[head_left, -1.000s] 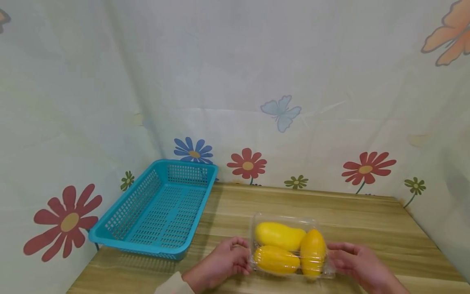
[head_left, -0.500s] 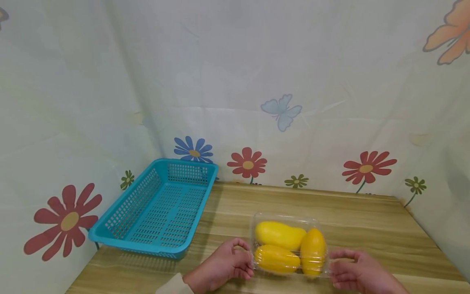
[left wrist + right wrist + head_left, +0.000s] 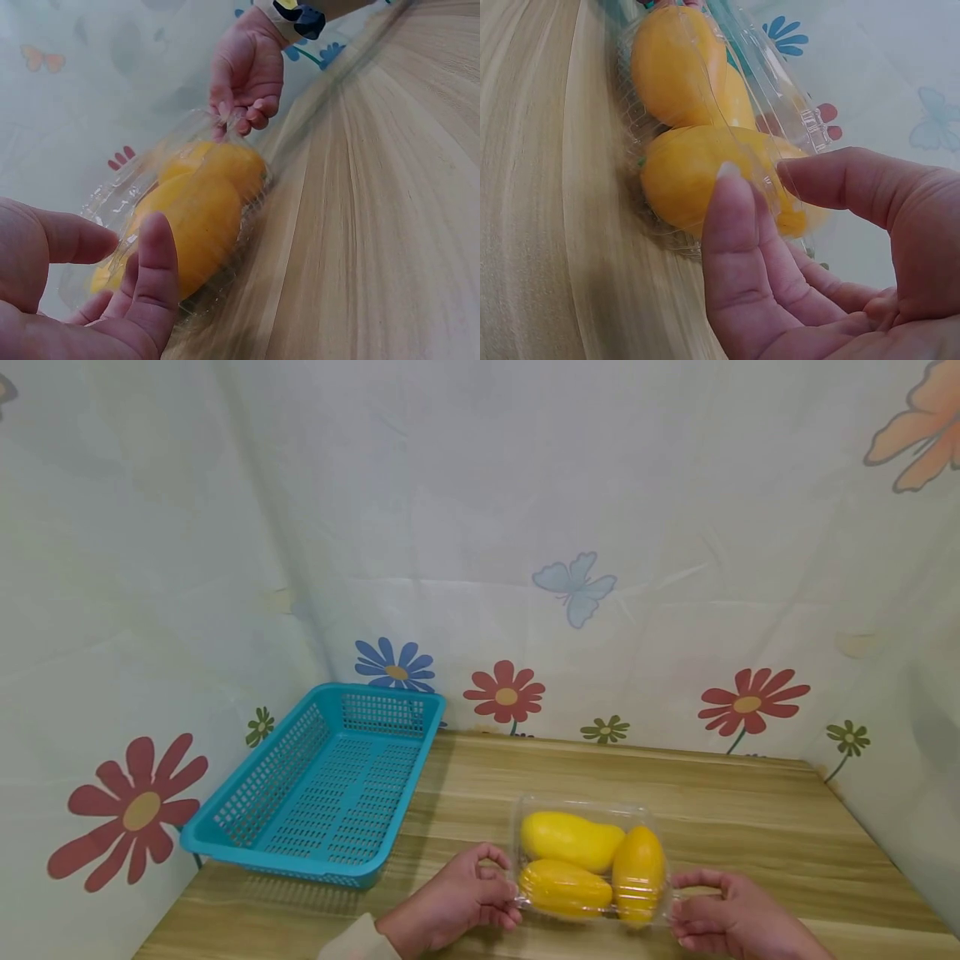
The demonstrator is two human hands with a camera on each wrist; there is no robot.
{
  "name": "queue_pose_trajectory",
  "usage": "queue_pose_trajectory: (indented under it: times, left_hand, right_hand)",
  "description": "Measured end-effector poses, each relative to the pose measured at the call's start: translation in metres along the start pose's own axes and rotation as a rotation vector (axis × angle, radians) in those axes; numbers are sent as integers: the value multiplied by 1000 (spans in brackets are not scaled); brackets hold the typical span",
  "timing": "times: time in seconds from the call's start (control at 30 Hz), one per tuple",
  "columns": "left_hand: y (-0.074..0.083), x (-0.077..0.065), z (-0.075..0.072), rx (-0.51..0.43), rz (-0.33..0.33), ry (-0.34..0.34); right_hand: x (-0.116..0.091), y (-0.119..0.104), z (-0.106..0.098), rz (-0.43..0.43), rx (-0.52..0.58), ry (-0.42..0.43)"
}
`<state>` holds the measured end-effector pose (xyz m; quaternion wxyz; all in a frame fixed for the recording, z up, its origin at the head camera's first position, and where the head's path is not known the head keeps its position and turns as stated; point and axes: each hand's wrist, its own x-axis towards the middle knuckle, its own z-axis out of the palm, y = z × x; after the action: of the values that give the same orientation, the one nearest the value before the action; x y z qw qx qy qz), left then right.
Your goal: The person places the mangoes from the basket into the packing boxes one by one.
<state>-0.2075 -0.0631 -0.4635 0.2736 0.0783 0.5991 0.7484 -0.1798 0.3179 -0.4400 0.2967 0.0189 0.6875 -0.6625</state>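
Observation:
A clear plastic clamshell box (image 3: 633, 815) sits on the wooden table in the head view, with three yellow mangoes inside. A mango (image 3: 572, 842) lies along the back, another mango (image 3: 566, 889) in front of it, and a more orange mango (image 3: 639, 870) stands lengthwise at the right. My left hand (image 3: 467, 895) pinches the box's left edge between thumb and fingers. At the opposite end, my right hand (image 3: 731, 912) pinches the right edge. The right wrist view shows that thumb and forefinger (image 3: 731, 217) at the clear rim. Both wrist views show the mangoes through the plastic.
A turquoise perforated basket (image 3: 408, 789) with nothing in it stands at the left of the wooden table (image 3: 720, 814). Behind and at both sides hangs a pale curtain (image 3: 420, 510) printed with flowers and butterflies.
My right hand has shifted slightly down and right along the box's right edge. My left hand stays at the left edge with a tiny shift. The box and basket have hardly moved.

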Motion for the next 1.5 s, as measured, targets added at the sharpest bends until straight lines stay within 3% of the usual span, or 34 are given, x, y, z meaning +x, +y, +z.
queue_pose_trajectory:
  times: [1.13, 1.5]
  left_hand:
    - [-3, 1, 2, -2, 4, 47]
    - [-3, 2, 4, 5, 0, 69]
  right_hand:
    - [3, 3, 0, 46, 35, 8]
    - [3, 4, -1, -2, 48, -38]
